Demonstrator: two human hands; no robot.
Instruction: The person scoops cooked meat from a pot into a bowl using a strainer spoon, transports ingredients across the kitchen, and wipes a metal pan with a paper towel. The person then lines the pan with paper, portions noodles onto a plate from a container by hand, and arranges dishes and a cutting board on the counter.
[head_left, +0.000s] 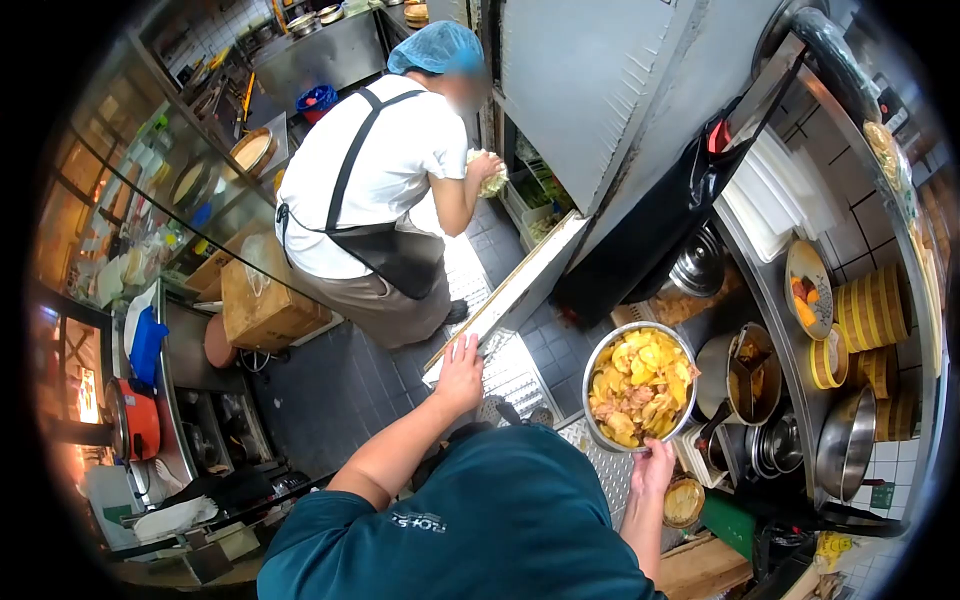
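My right hand point(655, 468) grips the near rim of a round metal bowl point(690, 405) at its lower right. Yellow sliced food and pinkish pieces of meat point(640, 385) fill this bowl. My left hand point(462, 375) reaches forward, its fingers over the near end of the pale edge of an open refrigerator door point(510, 300). Beyond that door, a co-worker in a blue hair net and white shirt point(375, 170) bends toward the open compartment, holding a pale green, leafy-looking vegetable point(490, 175). Green produce point(540, 190) shows in bins inside.
On the right, a metal shelf point(770, 310) carries bamboo steamers point(870, 310), and a pot point(740, 375) stands beside the bowl. A black apron point(650, 225) hangs there. A cardboard box point(265, 305) and a red cooker point(135, 420) are at left.
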